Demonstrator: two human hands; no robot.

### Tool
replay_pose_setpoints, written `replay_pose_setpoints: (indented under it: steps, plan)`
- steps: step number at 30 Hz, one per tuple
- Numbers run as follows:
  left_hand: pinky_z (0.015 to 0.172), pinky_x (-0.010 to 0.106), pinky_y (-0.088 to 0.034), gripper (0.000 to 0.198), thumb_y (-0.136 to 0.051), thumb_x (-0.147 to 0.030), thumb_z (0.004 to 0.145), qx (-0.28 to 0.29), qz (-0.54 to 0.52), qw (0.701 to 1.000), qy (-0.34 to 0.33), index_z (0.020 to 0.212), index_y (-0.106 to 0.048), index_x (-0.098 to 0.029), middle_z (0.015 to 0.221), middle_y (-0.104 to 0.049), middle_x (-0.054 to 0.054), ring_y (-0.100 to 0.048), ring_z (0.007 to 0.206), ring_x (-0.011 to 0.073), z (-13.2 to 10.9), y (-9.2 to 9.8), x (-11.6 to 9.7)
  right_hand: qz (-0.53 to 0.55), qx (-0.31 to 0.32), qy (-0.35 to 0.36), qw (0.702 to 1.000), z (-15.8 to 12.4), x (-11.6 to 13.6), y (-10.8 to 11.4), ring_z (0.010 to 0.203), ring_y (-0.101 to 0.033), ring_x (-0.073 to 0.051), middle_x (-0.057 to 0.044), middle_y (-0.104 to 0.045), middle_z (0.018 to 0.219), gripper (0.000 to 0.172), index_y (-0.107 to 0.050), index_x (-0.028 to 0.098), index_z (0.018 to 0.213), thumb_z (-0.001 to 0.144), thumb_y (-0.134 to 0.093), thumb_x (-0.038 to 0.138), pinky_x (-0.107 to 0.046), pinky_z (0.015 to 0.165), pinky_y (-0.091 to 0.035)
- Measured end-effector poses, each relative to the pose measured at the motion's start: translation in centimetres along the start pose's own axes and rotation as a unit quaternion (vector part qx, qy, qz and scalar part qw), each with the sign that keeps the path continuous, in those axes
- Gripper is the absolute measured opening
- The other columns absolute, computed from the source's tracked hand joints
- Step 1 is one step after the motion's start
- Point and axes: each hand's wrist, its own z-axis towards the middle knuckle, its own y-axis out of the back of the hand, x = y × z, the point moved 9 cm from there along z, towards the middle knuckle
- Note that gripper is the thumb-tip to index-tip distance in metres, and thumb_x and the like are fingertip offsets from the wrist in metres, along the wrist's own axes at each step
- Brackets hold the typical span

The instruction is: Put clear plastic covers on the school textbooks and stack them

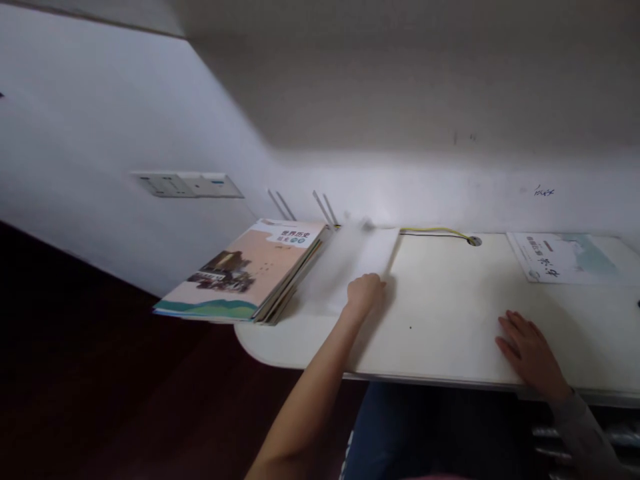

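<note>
Left hand has its fingers curled onto the near edge of a motion-blurred white booklet, which lies on the worktop just right of the textbook stack and touches it. Right hand lies flat with fingers spread, palm down on the worktop and holding nothing, well right of the textbook stack. A blue-and-white booklet lies farthest right of the stack, a yellow cable runs to a grommet between them, and wire bookends stand just behind the stack.
</note>
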Motion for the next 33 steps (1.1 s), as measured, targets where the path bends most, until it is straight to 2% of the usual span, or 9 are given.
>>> replay_pose_setpoints:
  steps: [5,11,16,20,22,24,27,30,33]
  plan:
    - [0.07,0.032,-0.047,0.036,-0.05,-0.045,0.083,0.034,-0.043,0.998,0.004,0.092,-0.069,-0.016,0.098,-0.069,0.016,-0.065,0.091,0.028,-0.5,-0.7,2.0,0.011,0.003,-0.006,1.0,0.0,1.1,0.4,0.123,-0.046,-0.028,-0.014,-0.054,0.13,0.041,-0.055,0.016,0.121,0.092,-0.038,0.04,-0.049,0.099,-0.037]
    - [0.066,0.026,-0.044,0.028,-0.049,-0.037,0.085,0.009,-0.145,0.989,0.005,0.085,-0.069,-0.018,0.084,-0.072,0.01,-0.066,0.082,0.0208,-0.6,1.6,3.3,0.115,0.003,0.014,0.993,1.2,5.5,0.7,0.121,-0.048,-0.027,-0.012,-0.055,0.129,0.038,-0.052,0.019,0.123,0.091,-0.043,0.036,-0.049,0.101,-0.036]
    - [0.062,0.021,-0.046,0.029,-0.038,-0.036,0.09,-0.028,-0.266,0.963,-0.03,0.098,-0.06,-0.018,0.078,-0.071,0.003,-0.066,0.064,0.0123,-2.9,3.7,-2.0,0.303,-0.025,-0.04,0.952,5.2,12.3,1.1,0.125,-0.045,-0.025,-0.015,-0.043,0.139,0.063,-0.019,0.02,0.144,0.089,-0.046,0.036,-0.043,0.099,-0.042]
    - [0.055,0.021,-0.047,0.029,-0.043,-0.029,0.088,-0.039,-0.517,0.835,-0.182,0.114,-0.049,-0.019,0.061,-0.064,-0.004,-0.06,0.049,0.0098,-8.0,7.8,-9.5,0.352,-0.138,-0.118,0.918,8.2,15.2,1.9,0.125,-0.043,-0.027,-0.02,-0.034,0.143,0.08,-0.005,0.015,0.146,0.086,-0.051,0.039,-0.045,0.096,-0.045]
    - [0.053,0.021,-0.047,0.033,-0.045,-0.031,0.088,-0.041,-0.586,0.769,-0.252,0.118,-0.048,-0.019,0.055,-0.059,-0.006,-0.058,0.047,0.0102,-11.1,10.9,-10.7,0.338,-0.19,-0.145,0.91,8.8,14.0,2.8,0.123,-0.045,-0.026,-0.021,-0.036,0.141,0.072,-0.005,0.014,0.146,0.09,-0.044,0.037,-0.046,0.095,-0.045]
    - [0.052,0.023,-0.048,0.037,-0.046,-0.033,0.088,-0.072,-0.624,0.728,-0.276,0.122,-0.049,-0.02,0.053,-0.057,-0.006,-0.055,0.044,0.0101,-13.1,13.8,-8.9,0.312,-0.229,-0.159,0.908,8.6,11.0,4.4,0.121,-0.047,-0.025,-0.021,-0.042,0.136,0.058,-0.014,0.014,0.145,0.093,-0.034,0.032,-0.047,0.095,-0.044]
    - [0.05,0.024,-0.048,0.041,-0.049,-0.033,0.086,-0.179,-0.633,0.716,-0.233,0.125,-0.049,-0.022,0.05,-0.053,-0.007,-0.051,0.041,0.0091,-13.5,16.0,-2.7,0.197,-0.293,-0.121,0.928,6.8,5.6,9.2,0.115,-0.053,-0.025,-0.014,-0.059,0.118,0.037,-0.051,0.018,0.126,0.093,-0.036,0.026,-0.046,0.097,-0.043]
    - [0.047,0.022,-0.045,0.045,-0.051,-0.032,0.084,-0.194,-0.609,0.753,-0.155,0.127,-0.049,-0.019,0.049,-0.051,-0.007,-0.049,0.042,0.0088,-11.0,12.8,2.1,0.043,-0.306,-0.087,0.947,3.8,2.0,13.8,0.119,-0.051,-0.028,-0.012,-0.062,0.117,0.033,-0.059,0.02,0.118,0.091,-0.04,0.023,-0.053,0.101,-0.036]
    - [0.044,0.021,-0.042,0.05,-0.05,-0.034,0.082,-0.139,-0.532,0.832,-0.073,0.128,-0.048,-0.014,0.051,-0.051,-0.007,-0.048,0.04,0.0089,-8.3,6.4,3.7,-0.052,-0.266,-0.068,0.96,0.7,1.0,15.7,0.123,-0.047,-0.029,-0.009,-0.061,0.121,0.032,-0.062,0.024,0.114,0.089,-0.043,0.02,-0.056,0.104,-0.03]
